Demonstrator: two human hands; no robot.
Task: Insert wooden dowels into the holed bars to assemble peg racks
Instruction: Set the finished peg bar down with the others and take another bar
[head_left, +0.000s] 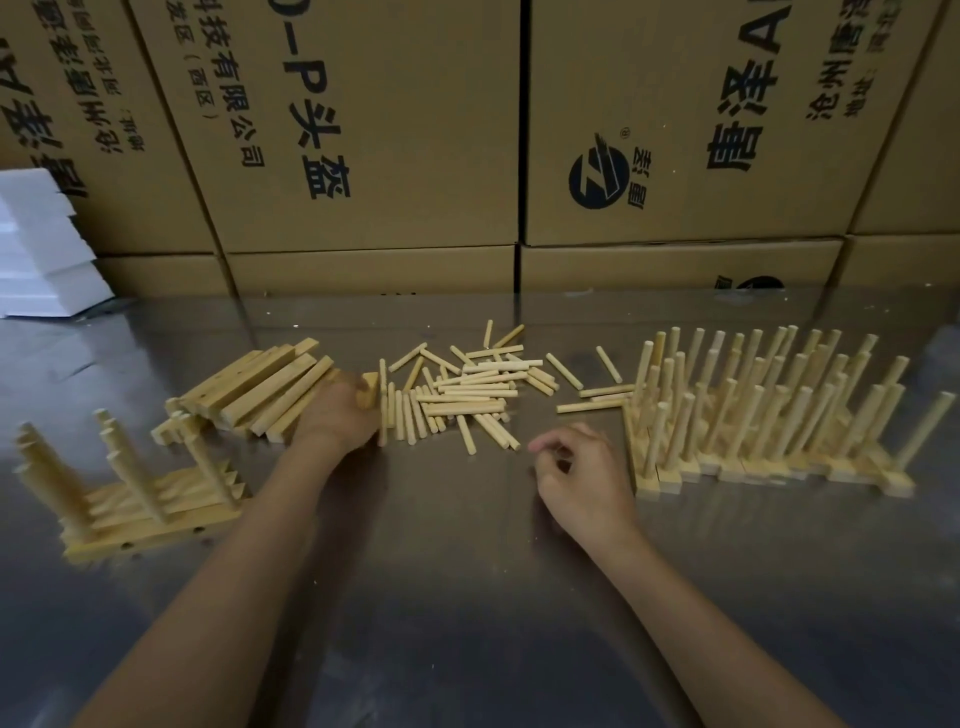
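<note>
Nearest me, my right hand (579, 475) hovers over the bare surface (467, 597), fingers loosely curled, holding nothing I can make out. My left hand (340, 415) is further up at 11 o'clock, fingers wrapped on the end of a bar (370, 396) at the edge of the bar pile (265, 389). I'd say I'm fetching a fresh bar; next I need it flat, holes up, and a dowel picked. Dowels (467, 395) lie loose at 12 o'clock, long axes mostly left-right or toward me. Finished racks (769, 410) stand at 2 o'clock, pegs up; more racks (130, 483) at 9.
</note>
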